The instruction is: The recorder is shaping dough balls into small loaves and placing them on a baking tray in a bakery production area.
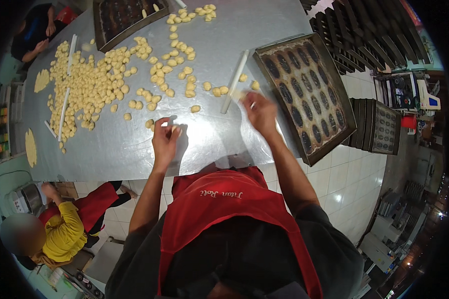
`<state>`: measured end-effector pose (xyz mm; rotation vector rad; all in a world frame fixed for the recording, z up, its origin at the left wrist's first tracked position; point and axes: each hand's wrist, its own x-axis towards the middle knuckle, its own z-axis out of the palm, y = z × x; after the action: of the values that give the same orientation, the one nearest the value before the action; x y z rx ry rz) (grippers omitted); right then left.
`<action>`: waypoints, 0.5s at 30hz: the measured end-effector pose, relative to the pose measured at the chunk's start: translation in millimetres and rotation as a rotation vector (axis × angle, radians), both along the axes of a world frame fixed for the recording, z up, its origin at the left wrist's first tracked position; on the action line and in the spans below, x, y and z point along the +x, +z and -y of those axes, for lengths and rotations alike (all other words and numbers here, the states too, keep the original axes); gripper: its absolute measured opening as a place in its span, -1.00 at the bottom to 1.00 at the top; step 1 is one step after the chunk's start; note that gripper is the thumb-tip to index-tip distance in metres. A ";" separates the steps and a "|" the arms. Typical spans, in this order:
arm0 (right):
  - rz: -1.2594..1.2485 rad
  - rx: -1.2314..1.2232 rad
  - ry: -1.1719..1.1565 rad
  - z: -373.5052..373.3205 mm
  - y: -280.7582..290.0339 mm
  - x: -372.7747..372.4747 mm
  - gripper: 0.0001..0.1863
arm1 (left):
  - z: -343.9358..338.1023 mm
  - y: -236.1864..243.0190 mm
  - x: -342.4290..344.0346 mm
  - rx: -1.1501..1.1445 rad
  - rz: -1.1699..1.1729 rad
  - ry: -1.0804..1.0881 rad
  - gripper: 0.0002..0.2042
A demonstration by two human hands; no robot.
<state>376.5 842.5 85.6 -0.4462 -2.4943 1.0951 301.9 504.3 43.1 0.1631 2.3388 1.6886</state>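
My left hand [165, 137] is over the steel table [204, 149], fingers curled around a small pale dough piece [176, 130]. My right hand [258, 112] is slightly blurred, its fingers closed near a pale piece, apparently dough, just right of a white rolling pin [234, 82]. Many small yellow dough balls [105, 74] spread across the table's left and middle, a few lying close beyond my hands. A large metal baking pan [305, 99] with dark oval molds sits at the table's right, beside my right hand.
Another dark pan [119, 20] lies at the back. A worker [30, 27] stands at the far left; another in yellow [65, 234] is at lower left beside equipment [27, 197]. Dark racks [359, 35] and stacked pans [369, 127] stand to the right.
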 end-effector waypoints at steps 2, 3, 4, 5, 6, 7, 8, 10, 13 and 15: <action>-0.367 -0.255 -0.121 -49.8 21.9 -33.2 -0.63 | 9.0 -11.1 31.5 0.097 0.056 0.012 -0.80; -0.492 -0.311 -0.236 -68.2 32.6 -48.9 -0.54 | 8.6 -21.2 44.1 0.096 0.052 0.017 -0.80; -0.612 -0.312 -0.380 -88.6 30.5 -59.9 -0.66 | 5.3 -29.0 53.5 0.060 0.121 0.033 -0.82; -0.617 -0.305 -0.394 -126.2 4.8 -63.5 -0.66 | -1.8 -32.0 57.1 0.023 0.190 0.036 -0.84; -0.172 0.148 -0.302 -173.5 -40.8 -53.8 -0.72 | -19.1 -27.8 56.6 0.110 0.290 0.055 -0.84; 0.290 0.569 -0.172 -197.0 -68.0 -48.6 -0.78 | -37.0 -15.2 59.4 0.117 0.286 0.041 -0.81; 0.668 0.436 -0.092 -166.2 -39.2 -57.4 -0.82 | -40.0 -21.8 69.8 0.124 0.236 0.045 -0.79; 0.270 0.487 -0.084 -127.7 -34.9 -58.2 -0.77 | -63.0 -25.3 76.3 0.159 0.184 -0.017 -0.74; 0.204 0.151 0.027 -41.8 -12.7 -72.3 -0.66 | -104.1 -17.9 64.8 0.083 0.128 -0.141 -0.67; 0.561 0.134 -0.053 -7.3 1.4 -91.0 -0.57 | -130.4 21.8 52.5 -0.292 0.051 -0.239 -0.65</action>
<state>285.5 849.7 87.0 -0.8742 -2.9866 0.8591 354.4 634.7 64.9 0.3249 2.3850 1.2138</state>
